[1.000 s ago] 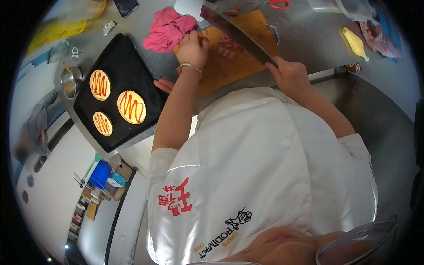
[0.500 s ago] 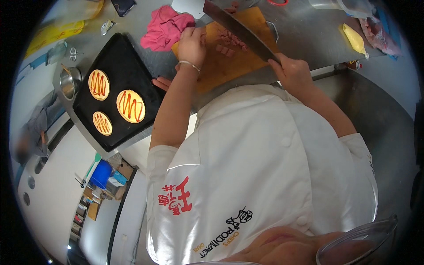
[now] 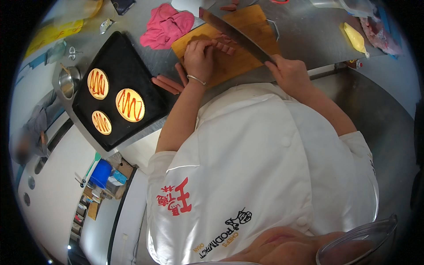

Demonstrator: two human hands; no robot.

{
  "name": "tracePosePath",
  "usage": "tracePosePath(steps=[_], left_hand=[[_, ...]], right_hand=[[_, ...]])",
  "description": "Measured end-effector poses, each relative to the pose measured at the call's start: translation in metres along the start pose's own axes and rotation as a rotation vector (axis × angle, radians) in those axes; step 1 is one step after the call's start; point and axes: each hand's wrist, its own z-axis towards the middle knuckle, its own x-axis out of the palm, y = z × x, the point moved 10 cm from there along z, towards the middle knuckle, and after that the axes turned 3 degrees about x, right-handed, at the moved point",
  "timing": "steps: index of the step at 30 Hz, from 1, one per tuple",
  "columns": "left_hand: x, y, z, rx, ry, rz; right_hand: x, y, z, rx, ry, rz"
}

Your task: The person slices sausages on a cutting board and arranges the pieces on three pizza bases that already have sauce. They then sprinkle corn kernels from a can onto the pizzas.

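My right hand grips the handle of a long-bladed kitchen knife, its dark blade slanting above the wooden cutting board. On the board's left part, my left hand has its fingers curled down on pink sausage pieces. Some of the pieces are hidden under that hand and behind the blade. Whole sausages lie beside my left wrist, between the board and the black baking tray.
Three round pastries with red zigzag sauce, one being this large pastry, sit on the tray. A pink cloth lies beyond the board. A metal bowl stands at left, a yellow-filled piping bag at right. Another person is at far left.
My left hand has come down and right, from beside the cloth onto the sausage pieces. The whole sausages are more exposed. The knife has shifted slightly left and down.
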Motion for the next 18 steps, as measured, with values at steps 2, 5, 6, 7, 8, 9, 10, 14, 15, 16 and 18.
tracePosePath(steps=[2, 5, 6, 7, 8, 9, 10, 14, 15, 16, 18], left_hand=[[0.003, -0.002, 0.001, 0.022, 0.011, 0.003], [0.002, -0.001, -0.001, 0.056, -0.001, 0.019], [0.002, -0.002, -0.001, 0.057, -0.018, -0.010], [0.003, -0.002, -0.002, 0.057, -0.035, -0.038], [0.004, -0.005, -0.003, 0.081, -0.021, -0.023], [0.002, -0.010, -0.002, 0.107, -0.005, -0.006], [0.001, -0.014, -0.002, 0.133, 0.011, 0.012], [0.006, -0.022, -0.009, 0.212, 0.048, 0.041], [0.006, -0.022, -0.009, 0.218, 0.057, 0.037], [0.006, -0.022, -0.010, 0.225, 0.066, 0.033], [0.008, -0.022, -0.011, 0.209, 0.066, 0.024]], right_hand=[[0.008, -0.003, 0.000, -0.010, 0.015, -0.011], [0.014, -0.002, 0.003, -0.001, 0.081, -0.083], [0.016, -0.001, 0.003, -0.012, 0.098, -0.113], [0.019, -0.001, 0.002, -0.024, 0.115, -0.143], [0.022, -0.001, 0.002, -0.036, 0.133, -0.173], [0.023, -0.001, 0.002, -0.028, 0.143, -0.172], [0.023, -0.001, 0.003, -0.021, 0.154, -0.171], [0.027, -0.001, 0.004, -0.050, 0.160, -0.194], [0.029, -0.001, 0.005, -0.042, 0.183, -0.196], [0.031, -0.001, 0.005, -0.035, 0.206, -0.199], [0.031, 0.000, 0.006, -0.028, 0.217, -0.187]])
